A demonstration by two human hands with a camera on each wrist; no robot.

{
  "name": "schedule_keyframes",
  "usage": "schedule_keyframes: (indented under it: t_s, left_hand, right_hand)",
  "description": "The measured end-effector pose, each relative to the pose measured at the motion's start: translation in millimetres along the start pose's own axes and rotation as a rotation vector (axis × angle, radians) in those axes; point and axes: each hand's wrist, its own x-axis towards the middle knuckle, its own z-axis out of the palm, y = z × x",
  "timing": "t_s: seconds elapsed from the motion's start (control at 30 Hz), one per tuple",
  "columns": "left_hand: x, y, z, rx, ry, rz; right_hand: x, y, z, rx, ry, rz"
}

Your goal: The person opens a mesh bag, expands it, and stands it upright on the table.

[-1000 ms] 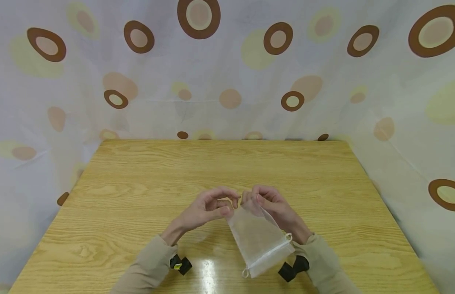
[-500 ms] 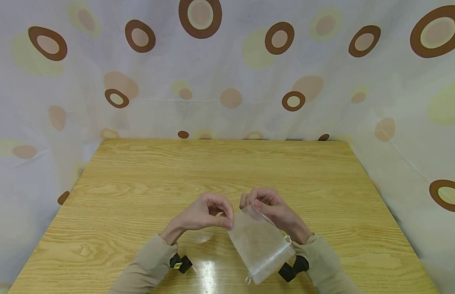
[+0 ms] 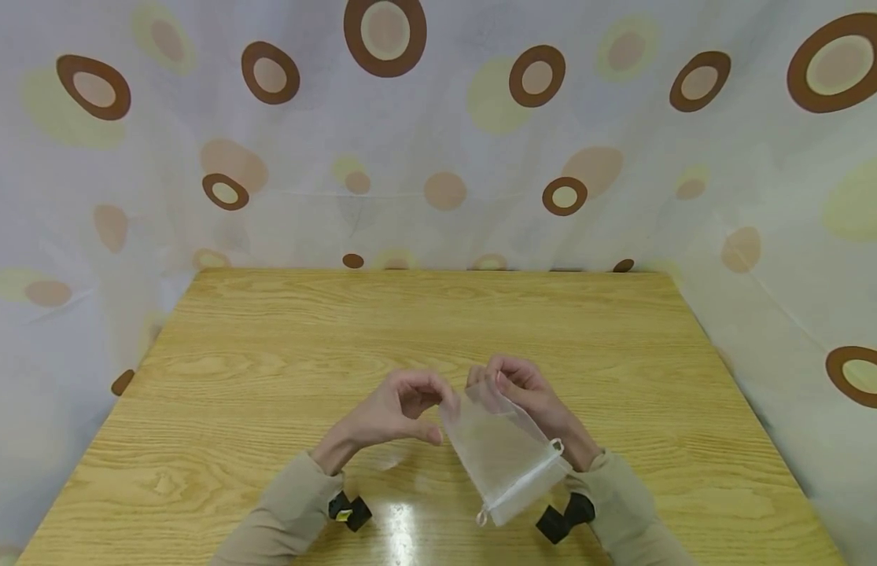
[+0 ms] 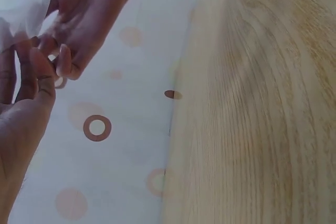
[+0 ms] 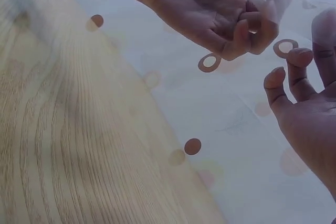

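A small sheer white organza drawstring bag (image 3: 502,452) hangs tilted between the hands, its drawstring end with small loops toward the lower right. The right hand (image 3: 533,397) pinches the upper edge between thumb and fingers. The left hand (image 3: 399,409) is at the bag's left corner; its fingertips show through the sheer cloth, while its thumb stands apart from them. Whether those fingers are inside or behind the bag I cannot tell. In the right wrist view the left hand (image 5: 210,17) has its fingers partly bent, some of them veiled by the cloth.
Below the hands spreads a wood-grain table (image 3: 268,330). A pale curtain (image 3: 410,141) with brown and beige spots encloses it at the back and sides. Black wrist devices (image 3: 349,511) sit by both sleeves. A faint transparent piece (image 3: 390,460) shows under the left hand.
The left thumb has come away from the bag's corner, which it touched half a second ago, and the left fingertips are now behind or within the cloth. The bag's lower end has risen slightly.
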Motion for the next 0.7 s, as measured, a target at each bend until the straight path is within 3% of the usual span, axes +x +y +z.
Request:
schedule_keyframes:
  t_s: [0.13,0.3,0.43,0.57,0.7]
  left_hand:
    - [0.4,-2.5,2.4,-0.042,0.024,0.033]
    - [0.4,-4.9,5.9,0.033,0.104,0.048]
    - [0.8,-9.3,7.4,0.031,0.157,0.045]
    - [1.5,-15.8,7.0,-0.042,0.165,0.053]
    - [1.6,-20.7,6.6,-0.193,0.146,0.046]
  right_hand:
    - [-0.2,0.6,1.4,-0.011,0.030,0.020]
    - [-1.4,0.6,3.4,-0.048,0.080,0.061]
    - [-3.7,1.4,3.3,-0.043,0.134,0.085]
    - [-5.1,5.7,1.4,-0.019,0.149,0.084]
    - [-5.4,11.8,-0.5,0.013,0.150,0.066]
